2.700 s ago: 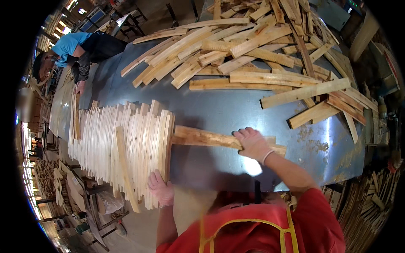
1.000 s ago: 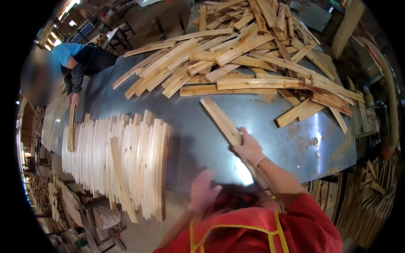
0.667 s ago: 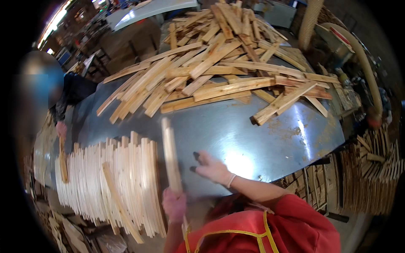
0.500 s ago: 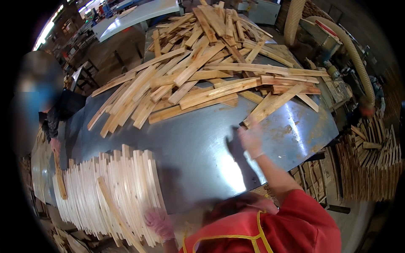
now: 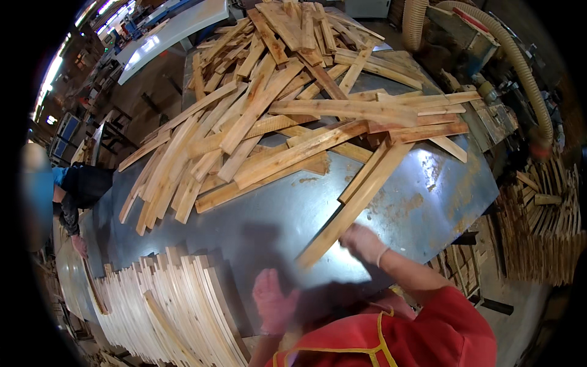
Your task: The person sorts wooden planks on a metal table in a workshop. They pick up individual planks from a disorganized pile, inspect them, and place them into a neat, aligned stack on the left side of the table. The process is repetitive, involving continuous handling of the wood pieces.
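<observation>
A long wooden board (image 5: 358, 209) slants off the pile of boards (image 5: 269, 125), its near end over the metal table (image 5: 244, 226). My right hand (image 5: 364, 244), in a pale glove, is at the right edge of this board near that end, fingers curled against it; the fingertips are partly hidden. My left hand (image 5: 273, 304), in a pink glove, is held over the table's front edge with fingers stretched out and nothing in it. To its left stands a row of pale boards (image 5: 177, 306) set on edge, with one board lying across the top.
At the far left another person's hand (image 5: 79, 246) touches a board (image 5: 94, 287) beside the row. Ribbed hoses (image 5: 415, 24) and machinery stand at the back right. More stacked boards (image 5: 538, 244) are on the right, beyond the table.
The slanting board has been drawn toward me along with my right hand. My left hand has left the row's right end and moved right and up. The view has shifted slightly.
</observation>
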`<state>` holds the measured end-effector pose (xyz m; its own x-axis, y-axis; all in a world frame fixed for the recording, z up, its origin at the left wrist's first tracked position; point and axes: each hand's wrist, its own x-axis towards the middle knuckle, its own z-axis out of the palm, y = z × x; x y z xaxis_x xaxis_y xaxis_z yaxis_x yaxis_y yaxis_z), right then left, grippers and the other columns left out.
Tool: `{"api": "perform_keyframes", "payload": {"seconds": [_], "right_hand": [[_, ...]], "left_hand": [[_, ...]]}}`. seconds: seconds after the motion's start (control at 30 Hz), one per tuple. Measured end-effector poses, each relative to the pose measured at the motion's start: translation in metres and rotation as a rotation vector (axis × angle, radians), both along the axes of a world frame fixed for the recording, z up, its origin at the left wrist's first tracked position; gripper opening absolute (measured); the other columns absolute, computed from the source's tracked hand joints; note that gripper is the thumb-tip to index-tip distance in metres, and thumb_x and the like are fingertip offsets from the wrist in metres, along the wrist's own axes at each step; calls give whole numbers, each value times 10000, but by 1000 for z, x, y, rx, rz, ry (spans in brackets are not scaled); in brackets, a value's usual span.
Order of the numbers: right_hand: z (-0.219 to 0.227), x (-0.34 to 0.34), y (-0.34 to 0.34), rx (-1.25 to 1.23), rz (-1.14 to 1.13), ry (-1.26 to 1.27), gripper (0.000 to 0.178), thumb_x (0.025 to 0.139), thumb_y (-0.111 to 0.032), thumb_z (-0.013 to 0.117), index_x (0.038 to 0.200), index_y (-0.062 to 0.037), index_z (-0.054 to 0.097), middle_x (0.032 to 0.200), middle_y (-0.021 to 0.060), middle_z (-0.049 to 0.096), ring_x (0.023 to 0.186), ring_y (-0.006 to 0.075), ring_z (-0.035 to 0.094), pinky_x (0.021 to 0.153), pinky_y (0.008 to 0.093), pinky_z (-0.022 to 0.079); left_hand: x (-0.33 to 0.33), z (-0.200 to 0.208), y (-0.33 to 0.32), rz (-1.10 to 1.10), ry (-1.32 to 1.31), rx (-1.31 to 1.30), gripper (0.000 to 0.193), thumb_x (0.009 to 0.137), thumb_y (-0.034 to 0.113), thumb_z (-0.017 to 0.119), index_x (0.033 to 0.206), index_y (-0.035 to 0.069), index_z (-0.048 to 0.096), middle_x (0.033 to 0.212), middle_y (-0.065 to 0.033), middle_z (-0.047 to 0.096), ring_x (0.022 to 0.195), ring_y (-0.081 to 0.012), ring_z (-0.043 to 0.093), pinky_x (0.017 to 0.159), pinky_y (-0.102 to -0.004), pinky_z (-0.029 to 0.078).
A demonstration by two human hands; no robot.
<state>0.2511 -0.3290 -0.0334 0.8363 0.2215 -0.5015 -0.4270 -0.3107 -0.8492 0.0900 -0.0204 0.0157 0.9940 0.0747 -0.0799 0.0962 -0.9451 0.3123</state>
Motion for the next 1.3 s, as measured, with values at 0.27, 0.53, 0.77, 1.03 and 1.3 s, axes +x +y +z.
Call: {"api": "perform_keyframes", "payload": {"seconds": [0.27,0.53,0.77,1.03,1.3], "right_hand": [[178,178,54,-569,355,-959,573,918,-334,683,1378,-9,579,1258,240,675,1232,402,640,1022,485,539],[104,284,13,-1348,143,-601,575,919,-322,757,1450,-180,590,1463,144,633,1385,338,583,1118,509,472],[77,194,-7,-1036,114,-354,472,964,-177,604,1420,-56,571,1187,308,743,1090,485,722,1002,553,554],[16,-98,170,-353,403,-164,760,934,-443,726,1546,-66,478,991,188,772,892,341,762,849,452,600],[24,-140,322,-98,1022,-309,642,963,-513,666,1371,-24,586,1226,292,718,1200,467,672,1015,530,533]], "left_hand": [[46,-22,-23,-35,298,45,840,836,412,846,1545,118,506,1439,-108,617,1296,-352,597,1088,-518,456],[4,-4,-2,15,180,-102,627,881,289,768,1451,118,572,1157,-158,727,1048,-391,693,895,-554,532],[-115,-10,29,566,418,-1138,578,1012,150,642,1580,82,559,1020,-19,695,870,-96,638,766,-267,550],[-160,-22,65,598,166,-857,512,1001,163,671,1498,55,612,987,-30,698,847,-142,664,750,-319,569],[-175,10,84,396,-186,7,745,823,205,828,1492,27,554,1532,-245,533,1371,-442,542,1157,-553,420]]}}
